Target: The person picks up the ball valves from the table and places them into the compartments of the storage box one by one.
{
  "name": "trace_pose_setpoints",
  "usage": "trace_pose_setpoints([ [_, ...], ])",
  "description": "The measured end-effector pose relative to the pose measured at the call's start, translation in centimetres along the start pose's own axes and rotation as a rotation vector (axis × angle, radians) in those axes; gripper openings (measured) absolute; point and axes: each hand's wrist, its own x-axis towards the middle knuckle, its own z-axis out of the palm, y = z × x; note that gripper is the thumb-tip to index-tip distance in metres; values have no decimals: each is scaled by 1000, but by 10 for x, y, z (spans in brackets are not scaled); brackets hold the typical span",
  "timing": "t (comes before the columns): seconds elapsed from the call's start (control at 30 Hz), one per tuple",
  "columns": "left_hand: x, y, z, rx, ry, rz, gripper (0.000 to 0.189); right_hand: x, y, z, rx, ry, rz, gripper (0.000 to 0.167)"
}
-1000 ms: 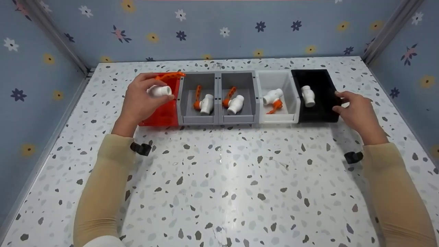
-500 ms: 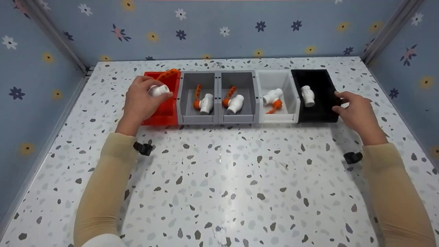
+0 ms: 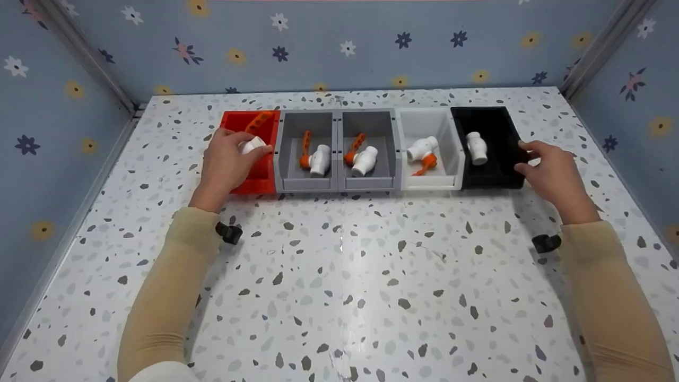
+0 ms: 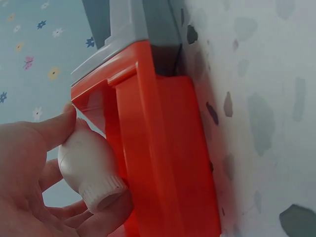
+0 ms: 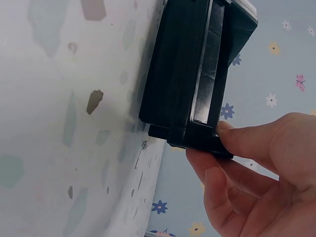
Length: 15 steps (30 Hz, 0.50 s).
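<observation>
My left hand (image 3: 225,159) grips a white ball valve (image 4: 91,165) by its body, low in the mouth of the red bin (image 3: 249,185). The valve's orange handle (image 3: 259,122) points toward the bin's back. At the other end of the row, my right hand (image 3: 554,172) pinches the right side wall of the black bin (image 5: 182,74) between thumb and fingers. Inside that black bin lies another white valve (image 3: 477,148); no handle shows on it from here.
Between the red and black bins stand two grey bins (image 3: 310,184) and a white bin (image 3: 432,183), joined in a row. Each holds a white valve with an orange handle. A flowered wall (image 3: 339,32) rises behind the speckled table (image 3: 339,276).
My left hand has moved slightly right and down with the valve, lowering it into the red bin. The handle has swung toward the back. My right hand has stayed put.
</observation>
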Motion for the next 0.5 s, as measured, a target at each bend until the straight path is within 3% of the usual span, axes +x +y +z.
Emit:
trace_pose_setpoints([
  [0.3, 3, -3, 7, 17, -67, -25, 68, 0, 0, -1, 8, -5, 15, 52],
  [0.5, 4, -2, 10, 71, -125, -83, 60, 1, 0, 0, 10, -5, 15, 52],
])
